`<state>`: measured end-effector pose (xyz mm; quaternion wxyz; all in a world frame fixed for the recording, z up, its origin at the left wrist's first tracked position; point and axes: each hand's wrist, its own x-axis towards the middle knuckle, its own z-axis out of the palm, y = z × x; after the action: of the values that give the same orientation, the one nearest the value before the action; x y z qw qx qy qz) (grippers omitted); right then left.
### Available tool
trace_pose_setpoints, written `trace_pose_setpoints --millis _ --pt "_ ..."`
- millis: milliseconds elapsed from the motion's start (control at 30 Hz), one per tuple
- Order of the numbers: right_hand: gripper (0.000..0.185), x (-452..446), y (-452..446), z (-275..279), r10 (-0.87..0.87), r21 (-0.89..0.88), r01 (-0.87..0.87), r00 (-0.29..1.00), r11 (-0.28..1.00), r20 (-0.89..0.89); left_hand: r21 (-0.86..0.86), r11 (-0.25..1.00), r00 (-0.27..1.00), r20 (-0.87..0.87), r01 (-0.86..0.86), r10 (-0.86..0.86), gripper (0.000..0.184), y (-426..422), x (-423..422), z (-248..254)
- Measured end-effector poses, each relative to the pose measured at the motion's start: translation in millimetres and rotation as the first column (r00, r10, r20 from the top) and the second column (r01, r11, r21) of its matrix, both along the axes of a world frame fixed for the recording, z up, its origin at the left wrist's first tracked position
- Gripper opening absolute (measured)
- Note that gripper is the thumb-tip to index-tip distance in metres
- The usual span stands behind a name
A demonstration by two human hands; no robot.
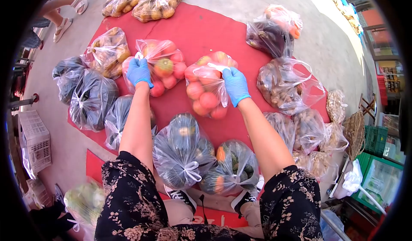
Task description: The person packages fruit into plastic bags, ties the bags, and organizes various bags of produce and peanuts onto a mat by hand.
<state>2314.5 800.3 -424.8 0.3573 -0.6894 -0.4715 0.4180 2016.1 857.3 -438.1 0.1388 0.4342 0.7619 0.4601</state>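
Over the red mat [216, 24], inside its edges, my left hand [139, 72] is pinching the left tomato bag [165, 66], my right hand [235, 85] the right tomato bag [207, 97], their weight possibly straining thin plastic toward tearing.

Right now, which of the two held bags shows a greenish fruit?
The bag in the left hand: a greenish fruit shows among red ones. The other bag, in the right hand, shows none plainly green.

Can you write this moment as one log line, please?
left hand: holds left tomato bag by top | right hand: holds right tomato bag by top | beneath: red mat
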Motion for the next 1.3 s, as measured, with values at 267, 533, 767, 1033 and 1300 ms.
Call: trace_pose_setpoints --millis 267,533,767,1033,1300 --pt "0.038 -30 45 -15 -0.019 -0.098 0.012 0.998 0.995 -0.067 -0.077 0.997 0.998 -0.052 0.018 -0.022 0.027 3 -21 -11" --pt "0.042 -13 10 -5 0.500 -0.184 -0.470 0.847 0.863 0.183 -0.346 0.906 0.964 -0.009 0.245 -0.264 0.037 -22 -35 9" --pt "0.033 77 -107 96 0.785 -0.403 -0.685 0.596 0.607 0.171 -0.425 0.625 0.681 -0.026 0.655 -0.732 0.028 -84 25 24" --pt "0.031 117 -282 72 0.888 -0.451 -0.773 0.444 0.447 0.119 -0.512 -0.080 -0.009 0.140 0.855 -0.990 0.023 -183 181 74" --pt "0.086 200 -279 103 0.349 -0.221 -0.298 0.498 0.929 0.794 -0.511 -0.214 -0.177 0.122 0.832 -0.977 0.024 -200 262 80"
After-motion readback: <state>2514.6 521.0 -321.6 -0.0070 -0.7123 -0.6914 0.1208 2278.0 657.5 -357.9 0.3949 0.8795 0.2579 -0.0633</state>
